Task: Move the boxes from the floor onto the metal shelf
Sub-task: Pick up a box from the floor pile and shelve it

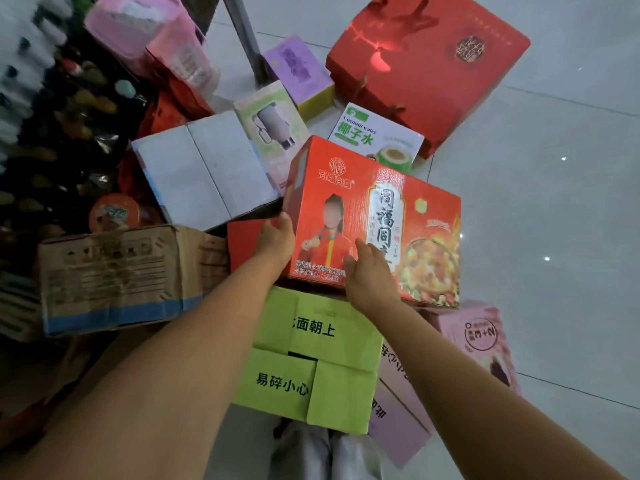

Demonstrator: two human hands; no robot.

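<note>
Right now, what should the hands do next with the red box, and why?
Probably slide the right hand to the right edge of the red box. The left hand grips its left edge, but the right only touches the front face, so lifting it off the green box might tip it.

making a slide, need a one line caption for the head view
Left hand grips a red box over a green carton; right hand at its front face

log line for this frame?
phase: grasp | left hand grips red food box left edge | right hand touches its face | box above green box
</note>
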